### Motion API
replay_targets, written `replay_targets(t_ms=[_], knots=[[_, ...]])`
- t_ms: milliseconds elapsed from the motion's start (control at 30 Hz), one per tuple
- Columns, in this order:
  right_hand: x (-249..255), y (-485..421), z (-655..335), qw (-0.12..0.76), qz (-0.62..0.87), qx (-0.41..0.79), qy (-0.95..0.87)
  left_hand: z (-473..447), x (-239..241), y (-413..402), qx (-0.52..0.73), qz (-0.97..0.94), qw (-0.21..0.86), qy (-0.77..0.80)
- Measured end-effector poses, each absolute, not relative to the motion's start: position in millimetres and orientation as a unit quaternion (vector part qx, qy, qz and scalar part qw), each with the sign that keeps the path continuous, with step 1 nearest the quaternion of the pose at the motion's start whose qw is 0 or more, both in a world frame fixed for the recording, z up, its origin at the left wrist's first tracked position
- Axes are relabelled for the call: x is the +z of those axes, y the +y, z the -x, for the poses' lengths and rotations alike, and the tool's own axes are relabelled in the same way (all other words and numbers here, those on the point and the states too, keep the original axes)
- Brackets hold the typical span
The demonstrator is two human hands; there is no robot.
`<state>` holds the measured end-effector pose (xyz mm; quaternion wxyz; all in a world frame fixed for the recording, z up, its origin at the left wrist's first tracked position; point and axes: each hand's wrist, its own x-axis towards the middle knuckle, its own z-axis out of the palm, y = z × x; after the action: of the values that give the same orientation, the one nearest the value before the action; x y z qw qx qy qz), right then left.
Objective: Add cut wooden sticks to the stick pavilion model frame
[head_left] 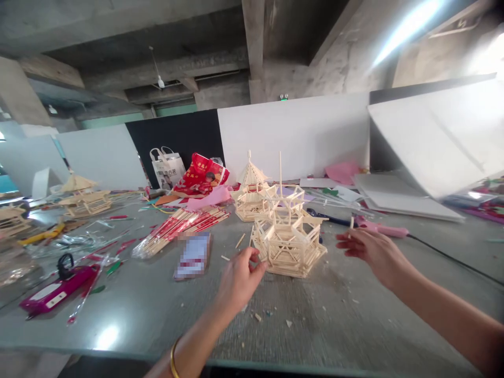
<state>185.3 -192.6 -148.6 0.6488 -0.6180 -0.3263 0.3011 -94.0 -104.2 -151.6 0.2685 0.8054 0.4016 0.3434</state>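
the stick tower is standing at the table's centre and may be tipping or cracking if the left hand, pinching its base corner at 8 o'clock, is pushing hard, while the right hand is pinching a short stick at 3 o'clock.

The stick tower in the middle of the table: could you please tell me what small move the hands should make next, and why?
Probably bring the right hand in to set its small stick on the tower. The left hand already steadies the tower's lower edge, while the stick is pinched upright, apart from the frame.
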Motion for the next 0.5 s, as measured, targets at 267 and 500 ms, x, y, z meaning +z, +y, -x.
replay_targets(t_ms=[267, 500], knots=[[-155, -153, -197, 0.662, 0.624, 0.238, -0.34, 104, -147, -96, 0.349, -0.786, 0.297, 0.415], [-121, -238, -127, 0.528, 0.614, 0.061, -0.583, 106, -118, -158, 0.434, -0.761, 0.363, 0.318]])
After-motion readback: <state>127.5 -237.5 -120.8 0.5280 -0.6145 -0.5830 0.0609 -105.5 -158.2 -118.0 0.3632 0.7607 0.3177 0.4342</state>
